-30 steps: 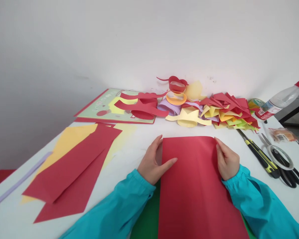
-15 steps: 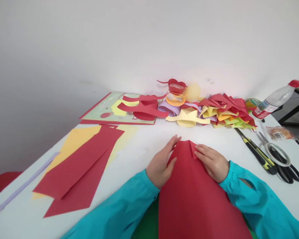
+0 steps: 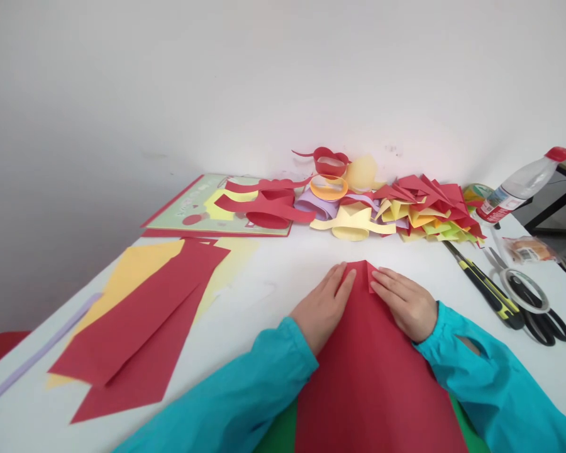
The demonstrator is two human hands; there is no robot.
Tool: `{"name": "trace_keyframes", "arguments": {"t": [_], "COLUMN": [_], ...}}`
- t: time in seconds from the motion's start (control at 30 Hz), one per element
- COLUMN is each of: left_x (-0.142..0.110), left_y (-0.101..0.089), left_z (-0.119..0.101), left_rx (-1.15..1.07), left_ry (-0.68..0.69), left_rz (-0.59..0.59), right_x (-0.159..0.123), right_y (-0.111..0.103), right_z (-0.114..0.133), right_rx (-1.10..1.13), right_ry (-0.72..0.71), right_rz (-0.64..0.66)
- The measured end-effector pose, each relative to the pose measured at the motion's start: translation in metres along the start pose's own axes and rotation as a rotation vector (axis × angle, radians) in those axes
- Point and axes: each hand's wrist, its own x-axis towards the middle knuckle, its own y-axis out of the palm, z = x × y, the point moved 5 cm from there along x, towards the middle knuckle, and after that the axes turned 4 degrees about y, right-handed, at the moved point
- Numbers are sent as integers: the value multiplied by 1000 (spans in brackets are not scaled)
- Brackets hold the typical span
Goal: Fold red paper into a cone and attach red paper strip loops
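A long sheet of red paper point(image 3: 377, 384) runs from the near edge of the view to the middle of the table, and its far end narrows. A small flap is folded over at its far right corner. My left hand point(image 3: 321, 309) pinches the far left corner between thumb and fingers. Over the folded flap, the fingers of my right hand point(image 3: 404, 303) press together on the paper; its thumb is hidden. Something green shows beneath the sheet at both sides.
Red paper pieces point(image 3: 136, 327) lie over yellow paper at left, beside a purple strip point(image 3: 42, 352). Behind are a picture board point(image 3: 170, 217), cut paper rings and a folded-paper pile point(image 3: 429, 207). At right are a utility knife point(image 3: 490, 292), scissors point(image 3: 549, 327), a tape roll point(image 3: 542, 299) and a bottle point(image 3: 519, 185).
My left hand has moved right and forward, its thumb and fingers closing on the paper's far left corner. My right hand stays at the folded flap. The view has shifted slightly.
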Motion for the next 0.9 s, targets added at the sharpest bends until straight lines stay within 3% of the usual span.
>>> {"name": "trace_keyframes", "arguments": {"t": [0.1, 0.23, 0.6, 0.9], "left_x": [5, -2, -5, -6], "left_y": [1, 0, -9, -7], "left_z": [10, 0, -8, -8], "left_rx": [62, 226, 168, 156], "left_ry": [127, 287, 396, 397], "left_rz": [-18, -71, -210, -210], "right_x": [-2, -5, -5, -3], "right_y": [6, 12, 13, 11], "right_z": [3, 6, 5, 8], "right_rx": [-27, -15, 32, 41], "right_ry": [-62, -90, -100, -110], "right_rz": [18, 32, 71, 94]}}
